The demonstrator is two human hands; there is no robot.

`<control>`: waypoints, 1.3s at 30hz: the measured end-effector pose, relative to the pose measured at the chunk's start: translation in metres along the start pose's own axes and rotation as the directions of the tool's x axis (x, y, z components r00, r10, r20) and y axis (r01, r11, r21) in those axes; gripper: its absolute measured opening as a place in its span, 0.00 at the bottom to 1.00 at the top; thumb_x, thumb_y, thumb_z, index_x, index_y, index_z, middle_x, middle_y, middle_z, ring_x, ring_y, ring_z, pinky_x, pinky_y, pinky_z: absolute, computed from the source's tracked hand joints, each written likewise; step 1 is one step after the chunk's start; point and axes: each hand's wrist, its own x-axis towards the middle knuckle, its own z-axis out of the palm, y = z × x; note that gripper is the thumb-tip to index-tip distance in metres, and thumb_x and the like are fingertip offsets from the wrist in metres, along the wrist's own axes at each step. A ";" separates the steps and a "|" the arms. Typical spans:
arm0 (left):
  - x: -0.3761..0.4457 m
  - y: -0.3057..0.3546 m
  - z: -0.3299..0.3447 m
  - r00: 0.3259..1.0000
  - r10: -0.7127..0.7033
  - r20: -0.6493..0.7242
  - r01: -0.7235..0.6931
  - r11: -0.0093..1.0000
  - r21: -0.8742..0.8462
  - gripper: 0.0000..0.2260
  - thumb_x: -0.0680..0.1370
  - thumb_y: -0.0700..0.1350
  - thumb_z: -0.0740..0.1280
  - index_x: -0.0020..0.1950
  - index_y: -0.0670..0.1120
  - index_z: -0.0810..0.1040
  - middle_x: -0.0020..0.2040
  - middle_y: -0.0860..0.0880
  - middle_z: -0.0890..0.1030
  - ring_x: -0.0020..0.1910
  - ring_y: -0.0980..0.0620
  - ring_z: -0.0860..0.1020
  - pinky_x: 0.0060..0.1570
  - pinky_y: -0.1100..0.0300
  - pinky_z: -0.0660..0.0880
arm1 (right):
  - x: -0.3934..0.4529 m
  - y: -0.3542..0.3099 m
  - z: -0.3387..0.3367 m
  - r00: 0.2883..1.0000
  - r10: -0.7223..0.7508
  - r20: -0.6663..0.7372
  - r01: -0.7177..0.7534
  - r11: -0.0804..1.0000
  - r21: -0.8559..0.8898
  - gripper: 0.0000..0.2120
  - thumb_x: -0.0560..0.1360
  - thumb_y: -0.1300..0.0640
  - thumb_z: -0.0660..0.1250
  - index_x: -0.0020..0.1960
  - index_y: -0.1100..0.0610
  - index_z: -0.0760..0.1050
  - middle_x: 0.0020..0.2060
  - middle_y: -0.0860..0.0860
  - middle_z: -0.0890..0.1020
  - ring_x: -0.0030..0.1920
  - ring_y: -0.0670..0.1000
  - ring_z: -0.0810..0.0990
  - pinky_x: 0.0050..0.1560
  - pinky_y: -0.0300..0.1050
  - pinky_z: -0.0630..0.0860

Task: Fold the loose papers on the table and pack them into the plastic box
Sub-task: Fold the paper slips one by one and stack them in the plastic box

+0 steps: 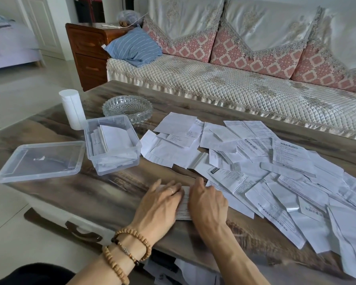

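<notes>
Here, both my forearms reach forward over the near edge of the wooden table [119, 194], my left hand [159, 199] lying palm-down with its fingers straight and flat on a folded paper [184, 204], and my right hand [207, 202] set just beside it, knuckles raised, fingers bent and pressing down on the same sheet's right part. The paper shows only as a narrow strip between the 2 hands, the rest hidden under them. The loose papers [275, 167] spread to the right, and the open plastic box [111, 144], already holding folded sheets, stands farther back on the left beside its lid [41, 160].
</notes>
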 end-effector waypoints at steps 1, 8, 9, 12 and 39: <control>-0.004 -0.003 0.002 0.999 0.007 0.033 -0.006 1.000 -0.027 0.14 0.74 0.45 0.62 0.56 0.49 0.83 0.59 0.52 0.82 0.62 0.54 0.79 0.63 0.49 0.73 | -0.001 0.001 -0.001 1.000 0.008 -0.003 -0.008 1.000 0.011 0.10 0.83 0.54 0.50 0.58 0.56 0.67 0.46 0.55 0.81 0.49 0.59 0.80 0.40 0.47 0.65; -0.019 -0.028 -0.022 0.928 -0.085 0.363 0.109 0.993 -0.048 0.38 0.72 0.59 0.31 0.78 0.52 0.57 0.79 0.58 0.52 0.78 0.58 0.48 0.75 0.51 0.43 | -0.010 0.019 0.006 0.976 -0.064 -0.206 0.058 0.998 -0.037 0.08 0.67 0.65 0.65 0.45 0.58 0.75 0.41 0.54 0.77 0.39 0.58 0.77 0.33 0.49 0.70; -0.020 -0.027 -0.023 0.932 -0.099 0.350 0.128 0.990 -0.060 0.39 0.71 0.60 0.31 0.79 0.52 0.57 0.79 0.58 0.53 0.78 0.57 0.47 0.75 0.52 0.42 | -0.012 0.015 0.004 0.960 -0.136 -0.245 0.124 0.990 -0.062 0.09 0.65 0.64 0.60 0.41 0.58 0.77 0.41 0.55 0.78 0.41 0.58 0.77 0.36 0.50 0.73; -0.021 -0.026 -0.021 0.939 -0.102 0.328 0.129 0.990 -0.064 0.37 0.72 0.60 0.32 0.79 0.52 0.57 0.79 0.58 0.55 0.79 0.55 0.47 0.75 0.51 0.43 | -0.016 -0.017 0.004 0.926 -0.288 -0.245 0.315 0.946 0.078 0.19 0.65 0.58 0.51 0.41 0.57 0.80 0.43 0.55 0.82 0.46 0.57 0.80 0.47 0.50 0.78; -0.024 -0.028 -0.023 0.901 -0.134 0.414 0.153 0.988 -0.013 0.23 0.84 0.50 0.45 0.80 0.50 0.48 0.80 0.54 0.45 0.78 0.56 0.42 0.76 0.50 0.39 | -0.038 0.034 -0.002 0.948 -0.093 0.305 0.087 0.996 0.035 0.27 0.82 0.44 0.38 0.79 0.47 0.39 0.79 0.46 0.40 0.78 0.52 0.36 0.75 0.64 0.36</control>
